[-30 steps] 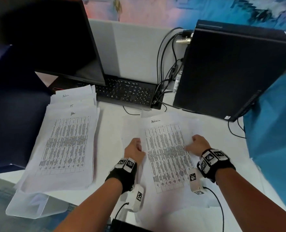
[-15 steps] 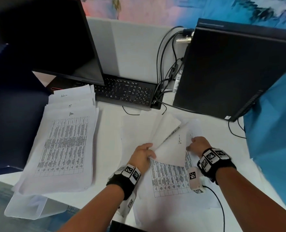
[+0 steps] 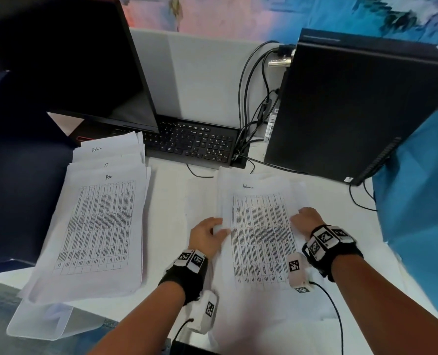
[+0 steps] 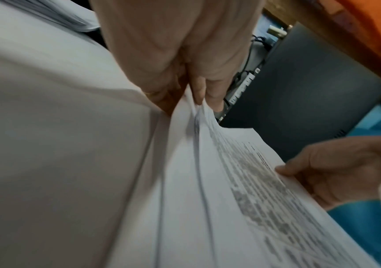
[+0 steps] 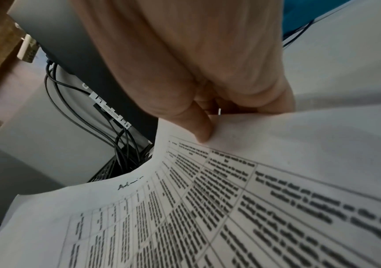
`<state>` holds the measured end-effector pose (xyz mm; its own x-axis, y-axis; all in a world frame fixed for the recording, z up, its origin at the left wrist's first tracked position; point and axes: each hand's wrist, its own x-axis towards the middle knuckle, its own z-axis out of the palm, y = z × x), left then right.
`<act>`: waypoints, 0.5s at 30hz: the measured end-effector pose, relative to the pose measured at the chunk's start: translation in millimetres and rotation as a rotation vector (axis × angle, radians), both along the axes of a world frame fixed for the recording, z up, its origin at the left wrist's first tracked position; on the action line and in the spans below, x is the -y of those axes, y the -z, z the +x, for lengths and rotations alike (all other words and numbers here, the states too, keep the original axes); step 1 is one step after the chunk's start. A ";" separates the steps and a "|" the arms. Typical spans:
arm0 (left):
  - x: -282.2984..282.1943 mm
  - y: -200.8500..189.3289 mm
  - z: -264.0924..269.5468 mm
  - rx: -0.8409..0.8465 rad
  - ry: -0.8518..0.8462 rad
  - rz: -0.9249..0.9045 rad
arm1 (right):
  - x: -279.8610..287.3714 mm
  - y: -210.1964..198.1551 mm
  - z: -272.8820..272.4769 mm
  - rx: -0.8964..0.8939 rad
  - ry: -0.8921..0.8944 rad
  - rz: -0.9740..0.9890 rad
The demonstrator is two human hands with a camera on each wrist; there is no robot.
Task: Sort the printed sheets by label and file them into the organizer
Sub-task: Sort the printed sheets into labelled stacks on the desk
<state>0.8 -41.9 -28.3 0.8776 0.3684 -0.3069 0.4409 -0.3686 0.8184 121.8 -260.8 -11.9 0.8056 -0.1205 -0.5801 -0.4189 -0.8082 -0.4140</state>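
Note:
A stack of printed sheets (image 3: 261,234) lies flat on the desk in front of me, its top sheet hand-labelled "Admin". My left hand (image 3: 216,228) grips the stack's left edge; in the left wrist view its fingers (image 4: 198,90) pinch several sheet edges (image 4: 207,163). My right hand (image 3: 296,218) pinches the right edge, its thumb (image 5: 201,127) on top of the Admin sheet (image 5: 207,208). To the left, a second fanned pile of sheets (image 3: 102,226) shows handwritten labels and rests on a clear plastic holder (image 3: 38,321).
A black keyboard (image 3: 194,144) and a monitor (image 3: 72,67) stand behind the piles. A black computer tower (image 3: 353,111) with cables (image 3: 248,111) is at the back right. Blue cloth (image 3: 417,213) borders the right side, a dark blue object (image 3: 15,188) the left.
Half a second ago my left hand held sheets lifted and turned over; now the stack lies flat again with an Admin sheet on top. My right hand stayed at the right edge.

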 end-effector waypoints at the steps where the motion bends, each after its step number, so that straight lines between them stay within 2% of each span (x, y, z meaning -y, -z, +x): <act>1: -2.0 1.0 0.9 0.004 -0.052 -0.037 | -1.9 -0.8 -0.1 0.014 0.019 0.006; 6: -7.7 -1.4 3.9 -0.032 -0.123 -0.088 | -15.7 -2.5 -1.8 0.091 0.064 0.078; 10: -15.7 3.2 3.7 -0.056 -0.106 -0.005 | -25.8 -9.1 -5.0 0.139 0.115 0.167; 12: -21.1 3.7 1.7 -0.020 -0.068 0.049 | -29.3 -10.4 -5.1 0.144 0.098 0.176; 15: -32.4 -0.5 0.2 0.107 -0.048 0.006 | -33.5 -10.4 -5.1 0.184 0.089 0.224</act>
